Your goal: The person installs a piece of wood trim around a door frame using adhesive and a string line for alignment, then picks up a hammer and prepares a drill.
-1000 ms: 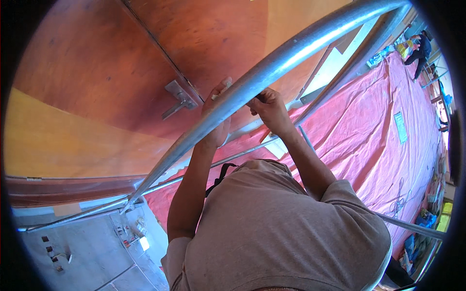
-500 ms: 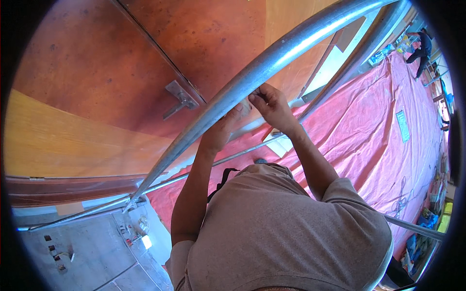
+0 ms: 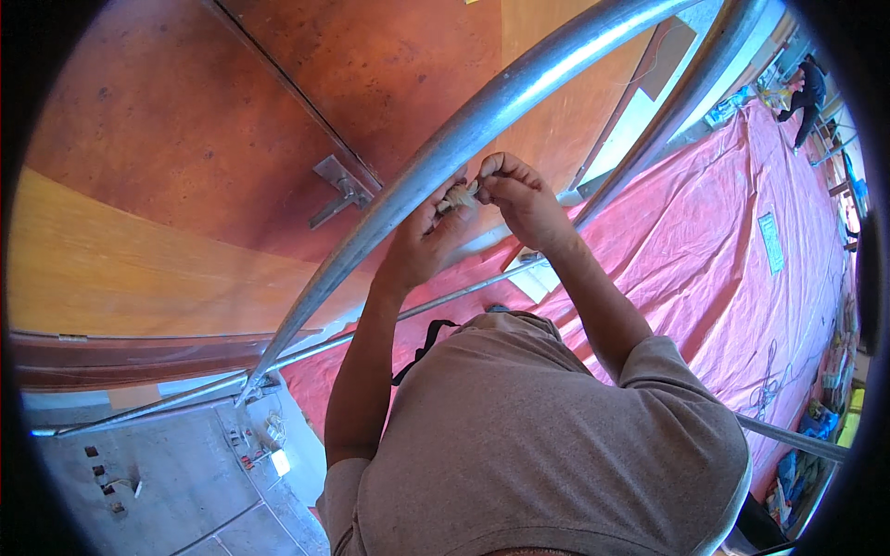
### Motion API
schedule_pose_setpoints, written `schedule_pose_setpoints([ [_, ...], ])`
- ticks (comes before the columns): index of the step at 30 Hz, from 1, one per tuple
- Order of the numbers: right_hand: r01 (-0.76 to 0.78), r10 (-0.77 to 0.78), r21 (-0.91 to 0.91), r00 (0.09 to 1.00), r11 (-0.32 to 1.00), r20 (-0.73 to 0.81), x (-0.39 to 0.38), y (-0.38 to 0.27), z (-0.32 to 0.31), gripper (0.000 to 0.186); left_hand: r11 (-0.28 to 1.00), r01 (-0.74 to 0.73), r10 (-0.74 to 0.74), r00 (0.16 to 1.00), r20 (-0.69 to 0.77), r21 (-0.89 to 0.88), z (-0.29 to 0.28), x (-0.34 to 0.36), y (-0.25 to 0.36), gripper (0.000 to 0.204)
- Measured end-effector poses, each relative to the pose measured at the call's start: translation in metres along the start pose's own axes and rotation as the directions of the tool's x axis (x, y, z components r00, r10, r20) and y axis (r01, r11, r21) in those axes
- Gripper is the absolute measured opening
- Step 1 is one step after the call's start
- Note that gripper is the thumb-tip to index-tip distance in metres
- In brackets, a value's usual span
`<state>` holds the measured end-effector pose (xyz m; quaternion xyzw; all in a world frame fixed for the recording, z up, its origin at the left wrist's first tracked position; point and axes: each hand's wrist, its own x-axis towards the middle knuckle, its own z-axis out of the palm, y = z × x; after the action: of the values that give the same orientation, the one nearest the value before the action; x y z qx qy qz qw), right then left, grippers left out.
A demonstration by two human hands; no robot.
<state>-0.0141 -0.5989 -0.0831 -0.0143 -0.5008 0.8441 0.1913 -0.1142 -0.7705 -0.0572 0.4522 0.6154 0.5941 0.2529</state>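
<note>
My left hand [image 3: 419, 248] is closed around a small pale tan bundle [image 3: 456, 197]. The bundle looks loose and crumpled, but its exact kind cannot be made out. Just beside it my right hand [image 3: 530, 202] has its thumb and forefinger pinched together at the bundle's end. Both hands are raised in front of my chest, close under a thick curved metal pipe [image 3: 482, 120]. Past the pipe is a red-brown wooden panel [image 3: 167, 130] with a metal handle [image 3: 339, 191] beside its dark seam.
A second metal pipe [image 3: 672, 116] slants down at the right, and a thinner rail [image 3: 315, 350] crosses below my hands. Pink sheeting [image 3: 686, 259] covers the floor. Grey flooring [image 3: 167, 473] lies at lower left. Another person [image 3: 808, 97] stands far off at upper right.
My left hand has turned and opened up a little, so the tan bundle now shows. The right hand has shifted slightly right and down, still pinching.
</note>
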Motion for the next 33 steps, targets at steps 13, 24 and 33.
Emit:
schedule_pose_setpoints([
  [13, 0.223, -0.131, -0.844, 0.975, 0.487, 0.182, 0.01, -0.023, -0.018, 0.013, 0.986, 0.035, -0.064, 0.982, -0.176, -0.162, 0.011, 0.009, -0.012, 0.037],
  [24, 0.399, -0.09, -0.916, 0.914, 0.026, 0.396, -0.011, -0.015, -0.034, 0.013, 0.91, -0.16, 0.036, 0.95, -0.311, -0.382, 0.002, 0.025, -0.013, 0.034],
  [33, 0.007, 0.24, -0.705, 0.938, 0.709, 0.25, 0.002, -0.065, -0.028, 0.014, 0.971, -0.027, -0.062, 0.93, -0.362, -0.237, -0.02, 0.016, -0.046, 0.032],
])
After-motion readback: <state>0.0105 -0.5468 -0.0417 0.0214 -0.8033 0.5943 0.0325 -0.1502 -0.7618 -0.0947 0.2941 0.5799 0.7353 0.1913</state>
